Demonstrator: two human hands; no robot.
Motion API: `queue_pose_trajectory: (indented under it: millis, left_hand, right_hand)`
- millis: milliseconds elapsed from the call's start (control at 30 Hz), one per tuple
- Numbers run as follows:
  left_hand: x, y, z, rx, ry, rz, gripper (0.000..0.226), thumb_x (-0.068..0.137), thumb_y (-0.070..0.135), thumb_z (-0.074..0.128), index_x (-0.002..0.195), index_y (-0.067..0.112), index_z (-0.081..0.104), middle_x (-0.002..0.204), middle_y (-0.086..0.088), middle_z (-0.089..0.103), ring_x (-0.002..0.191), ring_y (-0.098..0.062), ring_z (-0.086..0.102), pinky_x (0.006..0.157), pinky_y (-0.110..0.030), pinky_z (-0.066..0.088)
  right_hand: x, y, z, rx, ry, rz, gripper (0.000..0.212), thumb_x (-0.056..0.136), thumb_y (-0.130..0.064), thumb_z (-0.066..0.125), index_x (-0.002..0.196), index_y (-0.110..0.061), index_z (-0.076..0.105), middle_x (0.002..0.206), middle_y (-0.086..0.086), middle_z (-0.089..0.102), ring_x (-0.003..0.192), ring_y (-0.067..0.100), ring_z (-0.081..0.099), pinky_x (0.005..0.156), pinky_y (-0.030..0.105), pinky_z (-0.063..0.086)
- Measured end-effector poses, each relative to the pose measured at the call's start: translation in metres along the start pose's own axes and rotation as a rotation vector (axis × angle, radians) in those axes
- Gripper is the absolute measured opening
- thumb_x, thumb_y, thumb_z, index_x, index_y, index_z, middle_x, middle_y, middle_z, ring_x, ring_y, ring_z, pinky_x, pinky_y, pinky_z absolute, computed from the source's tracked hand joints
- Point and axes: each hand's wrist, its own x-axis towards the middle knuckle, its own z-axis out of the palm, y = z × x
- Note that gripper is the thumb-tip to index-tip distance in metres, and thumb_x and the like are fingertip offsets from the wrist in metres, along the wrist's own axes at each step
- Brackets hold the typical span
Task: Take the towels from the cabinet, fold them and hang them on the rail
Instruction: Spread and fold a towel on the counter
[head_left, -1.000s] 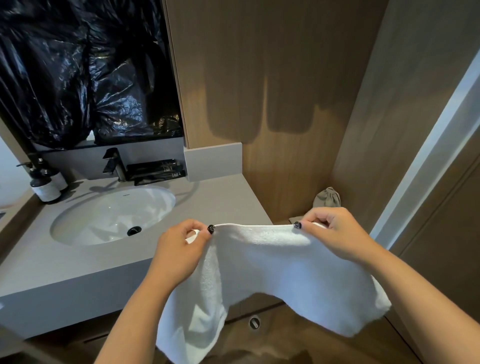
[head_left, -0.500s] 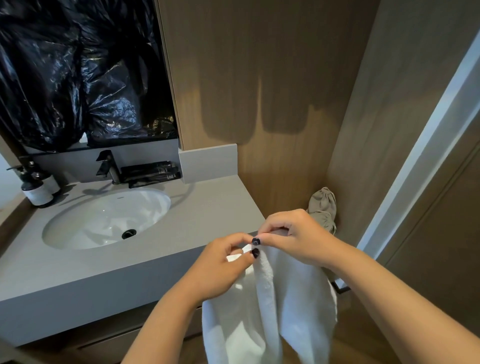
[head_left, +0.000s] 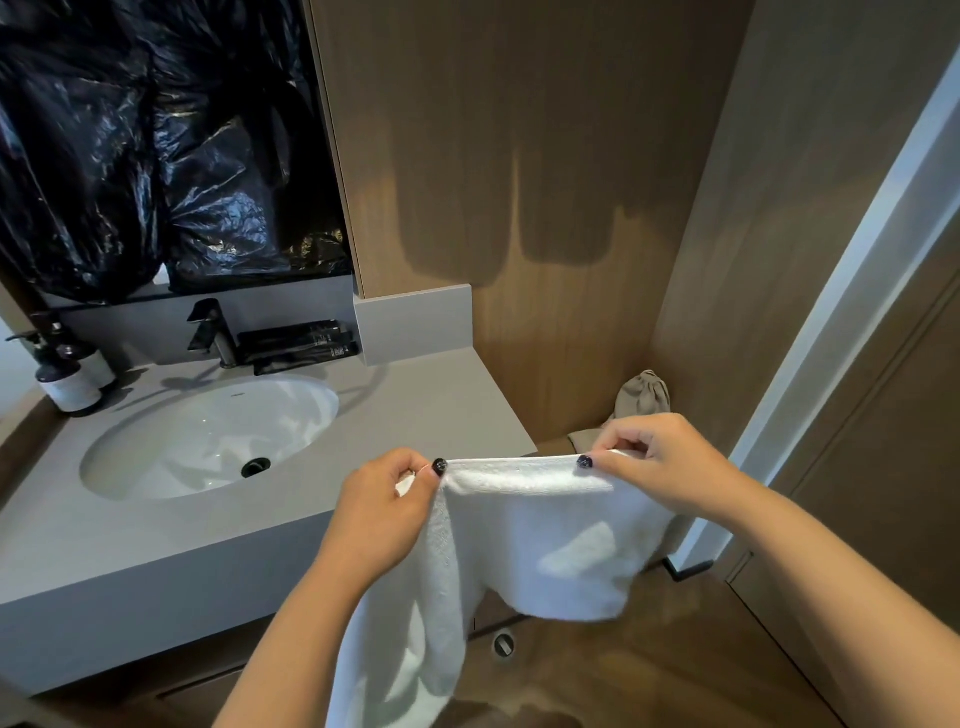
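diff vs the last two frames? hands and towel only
Half a second ago the left hand and right hand met, pinching the towel edge together. Now they have drawn apart sideways, stretching a shorter top edge than a second ago, the towel hanging doubled. Both hands keep their pinch; nothing was let go. The towel hangs in front of the counter, as before.

one towel (head_left: 540, 540), two hands, left (head_left: 384, 512) and right (head_left: 670, 467), one sink (head_left: 208, 436), one tap (head_left: 213, 332), two bottles (head_left: 70, 379), one pouch (head_left: 641, 397)
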Motion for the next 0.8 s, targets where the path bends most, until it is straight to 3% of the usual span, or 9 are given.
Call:
queue_pose_trajectory:
  millis: [133, 233, 367, 433, 500, 600, 700, 800]
  left_hand:
    - [-0.003, 0.005, 0.003, -0.161, -0.015, -0.012, 0.014, 0.095, 0.022, 0.061, 0.084, 0.028, 0.066, 0.064, 0.016, 0.059, 0.053, -0.001, 0.045, 0.052, -0.018, 0.034]
    - [-0.005, 0.013, 0.005, -0.323, 0.033, -0.016, 0.008, 0.096, 0.025, 0.060, 0.092, 0.030, 0.066, 0.062, 0.011, 0.058, 0.049, -0.007, 0.043, 0.052, -0.022, 0.036]
    - [-0.006, 0.018, 0.009, -0.347, 0.115, -0.004, 0.007, 0.098, 0.029, 0.057, 0.096, 0.032, 0.063, 0.081, 0.014, 0.061, 0.063, -0.002, 0.051, 0.061, -0.020, 0.039]
    - [-0.009, 0.019, 0.011, -0.365, 0.106, -0.002, 0.008, 0.098, 0.026, 0.057, 0.098, 0.032, 0.063, 0.067, 0.018, 0.055, 0.059, -0.002, 0.046, 0.056, -0.015, 0.037]
    - [-0.013, 0.020, 0.012, -0.384, 0.092, 0.000, 0.010, 0.097, 0.024, 0.057, 0.100, 0.032, 0.062, 0.056, 0.015, 0.045, 0.054, -0.006, 0.037, 0.054, -0.019, 0.036]
    - [-0.016, 0.021, 0.012, -0.461, 0.066, -0.021, 0.012, 0.097, 0.019, 0.057, 0.102, 0.029, 0.063, 0.057, 0.013, 0.044, 0.053, -0.007, 0.036, 0.051, -0.017, 0.036]
    - [-0.018, 0.024, 0.013, -0.513, 0.042, -0.042, 0.011, 0.098, 0.016, 0.057, 0.101, 0.023, 0.064, 0.054, 0.021, 0.049, 0.050, -0.001, 0.040, 0.048, -0.010, 0.035]
    - [-0.020, 0.028, 0.012, -0.543, 0.025, -0.043, 0.010, 0.097, 0.017, 0.058, 0.099, 0.020, 0.067, 0.058, 0.017, 0.051, 0.055, -0.004, 0.041, 0.050, -0.012, 0.037]
  right_hand:
    - [0.002, -0.009, 0.011, 0.015, 0.040, -0.039, 0.013, 0.089, -0.022, 0.069, 0.078, -0.016, 0.071, 0.063, -0.015, 0.060, 0.059, 0.001, 0.047, 0.058, 0.016, 0.037]
    - [0.005, -0.021, 0.026, 0.126, 0.052, -0.051, 0.007, 0.092, -0.019, 0.065, 0.089, -0.014, 0.068, 0.063, 0.003, 0.049, 0.059, 0.008, 0.041, 0.058, 0.021, 0.034]
    - [0.011, -0.036, 0.047, 0.260, 0.040, 0.048, 0.012, 0.096, -0.018, 0.061, 0.088, -0.013, 0.068, 0.066, 0.007, 0.048, 0.057, 0.012, 0.035, 0.052, 0.021, 0.028]
    - [0.011, -0.043, 0.051, 0.336, 0.011, 0.118, 0.016, 0.098, -0.017, 0.058, 0.089, -0.013, 0.072, 0.068, 0.007, 0.048, 0.058, 0.016, 0.033, 0.049, 0.020, 0.025]
    - [0.008, -0.046, 0.053, 0.445, -0.024, 0.182, 0.020, 0.099, -0.015, 0.056, 0.091, -0.014, 0.073, 0.070, 0.007, 0.048, 0.059, 0.017, 0.034, 0.050, 0.020, 0.027]
    - [0.003, -0.051, 0.052, 0.621, -0.074, 0.253, 0.027, 0.097, 0.000, 0.051, 0.096, -0.013, 0.075, 0.073, 0.004, 0.050, 0.061, 0.010, 0.044, 0.063, 0.028, 0.041]
    - [-0.003, -0.053, 0.049, 0.814, -0.175, 0.295, 0.037, 0.087, 0.013, 0.047, 0.104, -0.007, 0.073, 0.086, 0.009, 0.061, 0.074, 0.011, 0.060, 0.069, 0.026, 0.051]
    - [-0.009, -0.053, 0.049, 0.672, -0.229, 0.221, 0.040, 0.079, 0.006, 0.056, 0.108, -0.016, 0.073, 0.094, 0.009, 0.068, 0.085, 0.013, 0.064, 0.078, 0.024, 0.052]
